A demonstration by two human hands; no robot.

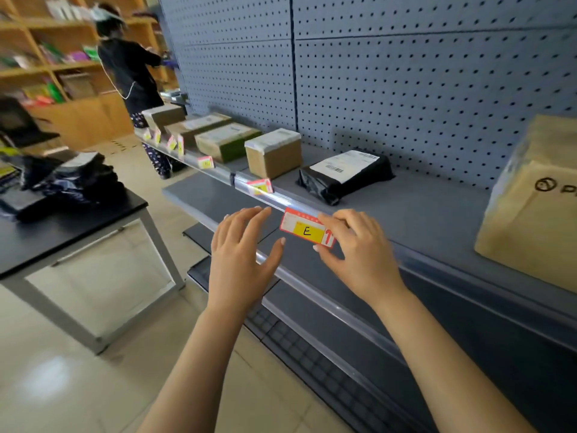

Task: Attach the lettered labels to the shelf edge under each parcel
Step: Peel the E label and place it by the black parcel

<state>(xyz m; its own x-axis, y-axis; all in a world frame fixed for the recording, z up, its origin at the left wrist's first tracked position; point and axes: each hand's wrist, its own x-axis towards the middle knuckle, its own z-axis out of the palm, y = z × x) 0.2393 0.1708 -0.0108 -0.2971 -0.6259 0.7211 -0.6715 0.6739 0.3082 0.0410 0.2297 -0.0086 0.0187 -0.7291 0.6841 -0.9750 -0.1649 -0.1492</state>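
Note:
My right hand [359, 248] pinches the right end of a red-and-yellow label marked E [304, 228], held just below the clear strip on the grey shelf edge [281, 200], in front of a black poly-bag parcel [346, 175]. My left hand [242, 254] hovers open to the left of the label, fingers spread, touching nothing. Another label [260, 186] hangs on the strip under a small brown box [273, 153]. Several more labels [206, 162] hang under the boxes [226, 140] further left.
A large cardboard box [537, 201] stands on the shelf at the right. A black-topped table [71, 226] with dark bags [68, 179] stands to the left. A person in dark clothes [131, 67] stands at the far end. A lower shelf [327, 310] juts out below.

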